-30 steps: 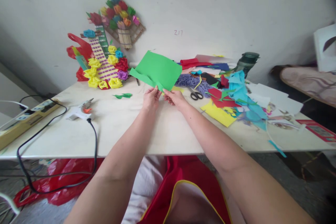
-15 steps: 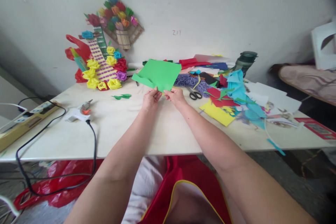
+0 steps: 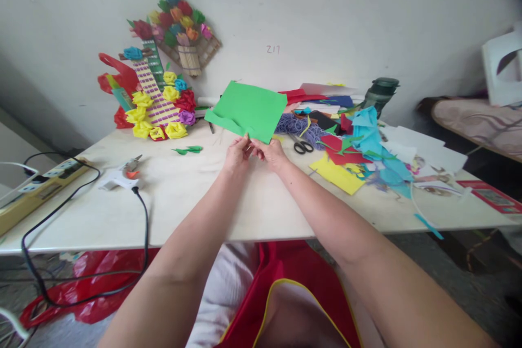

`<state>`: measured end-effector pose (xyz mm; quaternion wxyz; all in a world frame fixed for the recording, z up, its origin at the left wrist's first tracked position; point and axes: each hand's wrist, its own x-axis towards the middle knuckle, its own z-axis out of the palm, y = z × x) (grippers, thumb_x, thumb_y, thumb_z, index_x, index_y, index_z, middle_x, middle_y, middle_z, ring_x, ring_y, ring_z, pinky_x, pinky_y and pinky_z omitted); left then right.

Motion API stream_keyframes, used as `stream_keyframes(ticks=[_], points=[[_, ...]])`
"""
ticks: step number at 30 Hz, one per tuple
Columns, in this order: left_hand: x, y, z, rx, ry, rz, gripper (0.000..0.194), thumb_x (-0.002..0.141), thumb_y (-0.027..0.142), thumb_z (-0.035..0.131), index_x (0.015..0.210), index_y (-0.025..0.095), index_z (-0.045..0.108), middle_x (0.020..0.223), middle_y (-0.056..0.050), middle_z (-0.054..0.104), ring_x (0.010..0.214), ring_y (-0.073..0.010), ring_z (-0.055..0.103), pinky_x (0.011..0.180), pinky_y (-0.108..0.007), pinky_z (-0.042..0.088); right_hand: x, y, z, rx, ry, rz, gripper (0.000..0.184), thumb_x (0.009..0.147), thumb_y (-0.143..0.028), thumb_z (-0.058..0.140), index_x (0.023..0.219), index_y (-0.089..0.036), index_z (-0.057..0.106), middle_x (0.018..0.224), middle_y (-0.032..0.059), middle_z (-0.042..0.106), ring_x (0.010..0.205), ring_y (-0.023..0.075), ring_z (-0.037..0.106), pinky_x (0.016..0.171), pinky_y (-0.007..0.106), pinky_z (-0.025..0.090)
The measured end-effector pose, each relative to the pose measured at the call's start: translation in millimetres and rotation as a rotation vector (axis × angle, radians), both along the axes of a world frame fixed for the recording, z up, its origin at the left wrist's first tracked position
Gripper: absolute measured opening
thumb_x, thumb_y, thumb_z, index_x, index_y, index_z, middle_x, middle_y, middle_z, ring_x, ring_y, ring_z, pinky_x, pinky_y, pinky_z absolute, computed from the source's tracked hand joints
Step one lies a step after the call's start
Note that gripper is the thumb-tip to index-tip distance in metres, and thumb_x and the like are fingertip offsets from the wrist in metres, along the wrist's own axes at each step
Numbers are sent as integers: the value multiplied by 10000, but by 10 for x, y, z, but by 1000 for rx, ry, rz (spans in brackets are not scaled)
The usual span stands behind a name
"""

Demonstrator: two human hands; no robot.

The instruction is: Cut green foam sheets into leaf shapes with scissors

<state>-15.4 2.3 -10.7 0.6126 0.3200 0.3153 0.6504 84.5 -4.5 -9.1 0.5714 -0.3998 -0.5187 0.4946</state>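
A sheet of green paper point(image 3: 253, 106) is held above the table, its left and near edge cut unevenly and curling. My left hand point(image 3: 239, 152) pinches the near edge of the sheet. Close beside it, my right hand point(image 3: 269, 152) grips the near right corner, and the fingertips of both hands almost meet. Several small green paper leaves point(image 3: 187, 150) lie on the table to the left of my hands. A pair of scissors with black handles point(image 3: 303, 147) rests to the right, partly under purple yarn point(image 3: 299, 129).
Paper scraps, such as a yellow sheet point(image 3: 336, 174) and blue crepe paper point(image 3: 367, 125), crowd the right side, with a dark bottle point(image 3: 379, 97) behind. At left are a glue gun point(image 3: 120, 175), its cord, a power strip point(image 3: 44, 185) and paper flowers point(image 3: 141, 114).
The green sheet has tilted up and shifted slightly right. My hands have drawn closer together, the right one gripping nearer the corner.
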Motion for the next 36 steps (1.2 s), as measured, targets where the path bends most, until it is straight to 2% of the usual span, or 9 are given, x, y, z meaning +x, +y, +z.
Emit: stream_keyframes(ticks=[10, 13, 15, 18, 20, 23, 27, 32, 36], points=[[-56, -7, 104, -144, -27, 83, 167, 811, 293, 595, 835, 128, 589, 678, -52, 666, 665, -148, 670, 724, -262, 516, 127, 21, 59, 95, -114, -72, 190, 640, -278, 623, 524, -130, 593, 406, -4, 533, 350, 65, 382, 387, 213, 309], [-121, -6, 116, -157, 26, 133, 358, 813, 382, 593, 1045, 110, 566, 804, -112, 690, 731, -181, 686, 713, -270, 520, 160, 16, 71, 114, -156, -71, 188, 644, -246, 616, 502, -124, 591, 401, 2, 534, 349, 65, 388, 387, 214, 310], [-169, 10, 108, -158, 53, 205, 548, 797, 419, 610, 1232, 121, 458, 908, -147, 686, 729, -191, 689, 679, -272, 521, 180, 24, 69, 120, -160, -65, 201, 647, -241, 619, 489, -122, 585, 403, 9, 538, 345, 66, 391, 380, 217, 300], [-246, 46, 98, -123, 71, 331, 835, 749, 431, 667, 1412, 233, 198, 1028, -129, 663, 703, -174, 688, 652, -262, 522, 222, 46, 63, 115, -149, -38, 200, 650, -242, 629, 498, -116, 596, 407, 17, 548, 340, 66, 383, 372, 221, 288], [-302, 69, 98, -57, 92, 343, 925, 706, 426, 711, 1426, 322, 140, 1040, -76, 658, 688, -152, 684, 661, -251, 525, 263, 60, 61, 109, -140, -4, 191, 647, -252, 640, 522, -110, 614, 407, 18, 552, 334, 65, 377, 367, 223, 278], [-389, 93, 101, 14, 112, 313, 858, 680, 378, 743, 1385, 344, 255, 910, -9, 668, 604, -110, 656, 662, -244, 530, 338, 76, 62, 105, -126, 61, 198, 634, -275, 656, 540, -102, 633, 408, 17, 556, 326, 63, 380, 359, 221, 269], [-488, 106, 105, 23, 138, 231, 569, 686, 329, 736, 1184, 213, 487, 690, 17, 632, 507, -87, 608, 629, -237, 531, 433, 74, 81, 106, -104, 116, 209, 615, -289, 671, 529, -100, 646, 403, 12, 556, 319, 56, 384, 351, 215, 263], [-564, 121, 121, -19, 143, 282, 676, 667, 258, 746, 1238, 270, 385, 701, 47, 637, 472, -97, 603, 587, -252, 532, 512, 50, 125, 91, -113, 150, 208, 609, -281, 687, 515, -100, 650, 394, 10, 548, 322, 56, 396, 345, 211, 262], [-591, 151, 91, -5, 143, 272, 438, 661, 283, 741, 1023, 211, 505, 625, 52, 610, 451, -87, 585, 569, -238, 528, 543, 55, 136, 91, -96, 154, 206, 605, -283, 693, 514, -102, 651, 386, 5, 537, 324, 58, 399, 346, 212, 262]])
